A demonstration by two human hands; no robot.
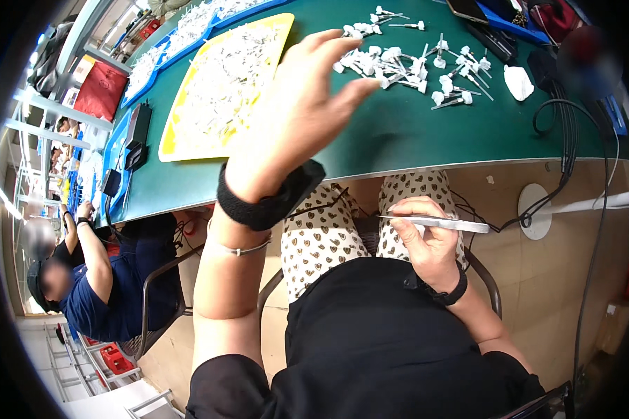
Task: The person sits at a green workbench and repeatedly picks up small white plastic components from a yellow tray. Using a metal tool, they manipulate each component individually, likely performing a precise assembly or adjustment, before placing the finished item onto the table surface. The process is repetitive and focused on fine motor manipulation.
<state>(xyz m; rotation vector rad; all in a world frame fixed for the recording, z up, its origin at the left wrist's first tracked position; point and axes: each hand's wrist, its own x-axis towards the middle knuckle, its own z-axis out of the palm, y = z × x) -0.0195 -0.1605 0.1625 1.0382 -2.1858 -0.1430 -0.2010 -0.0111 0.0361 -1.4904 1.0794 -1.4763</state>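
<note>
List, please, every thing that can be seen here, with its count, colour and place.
table: one, green, across the top
yellow tray: one, full of small white parts, left on the table
blue trays: count unclear, holding white parts, behind the yellow tray
white parts: many, loose pile, upper right of the table
black boxes: two or more, left table edge
cables: several, black, hanging at the right edge
co-worker: one, dark blue shirt, seated lower left
tweezers: one, silver, in the right hand
left hand: raised, fingers spread, over the table, holding nothing
right hand: above the lap, gripping the tweezers

Bright, even light — dark, warped edges
</note>
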